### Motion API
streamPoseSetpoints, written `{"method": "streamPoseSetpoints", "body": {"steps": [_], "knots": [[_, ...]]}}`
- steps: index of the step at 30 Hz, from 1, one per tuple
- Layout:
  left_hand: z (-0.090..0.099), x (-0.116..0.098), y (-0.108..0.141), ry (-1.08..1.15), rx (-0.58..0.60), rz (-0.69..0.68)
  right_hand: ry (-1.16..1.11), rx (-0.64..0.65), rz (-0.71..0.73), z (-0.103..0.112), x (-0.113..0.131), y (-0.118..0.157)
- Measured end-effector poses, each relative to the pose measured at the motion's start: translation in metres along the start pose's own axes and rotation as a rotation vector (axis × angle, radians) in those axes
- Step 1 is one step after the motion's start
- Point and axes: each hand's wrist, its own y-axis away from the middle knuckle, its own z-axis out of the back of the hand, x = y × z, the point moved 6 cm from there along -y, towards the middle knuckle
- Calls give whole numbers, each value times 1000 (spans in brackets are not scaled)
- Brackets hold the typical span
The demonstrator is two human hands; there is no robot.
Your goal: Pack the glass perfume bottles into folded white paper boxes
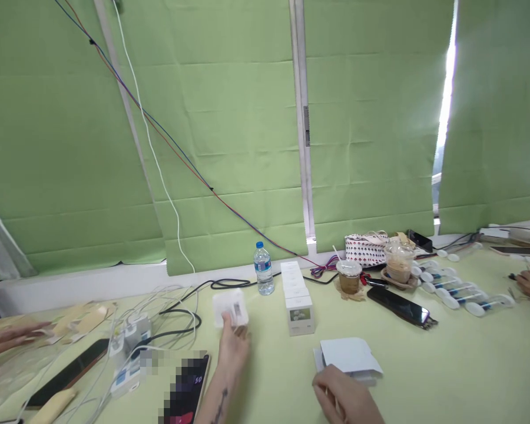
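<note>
Working 2-handed, left side loaded

Green blinds (229, 129) fill the back. Tabletop (424, 383) below carries the lot.

Row of small white boxes (295, 297) stands mid-tabletop, running away from the person. Several units; won't commit to a count. Nearest 1 has a printed picture on its front.

Phone (198, 383), partly pixelated, lies on the near side of the left hand (234, 338). Water bottle (264, 271) stands just beside the row, farther back than that hand.

White carton (351, 353) lies in front of the row and to its right, looks folded but not squared up. Right hand (347, 394) is at its near edge, fingers curled. Can't tell if it grips, touches or just overlaps in view.

Labelled box (221, 303) is in the left hand, thumb on the near side, apart from the row, label toward the camera. Can't tell if it's clear of the tabletop.

Step, my read: handling 1 box left-handed with the carton within reach of the other. Next move calls for a light pinch, since thin card would dent, plus clearance from bottle and row. Label text too small to read.
</note>
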Motion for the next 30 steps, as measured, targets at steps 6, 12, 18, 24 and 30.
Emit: {"method": "streamPoseSetpoints", "body": {"steps": [6, 12, 18, 24, 30], "knots": [[-3, 44, 23, -288, 252, -42, 293, 182, 9, 32, -75, 24], [-64, 86, 89, -985, 818, -566, 393, 151, -184, 50, -104, 18], [-106, 113, 108, -1406, 1026, -784, 278, 408, -239, 45, -93, -25], [-116, 122, 100, -1553, 1127, -670, -68, 467, -141, 49, -77, -32], [-119, 119, 81, -1561, 1171, -647, -148, 448, -209, 56, -88, -17]]}}
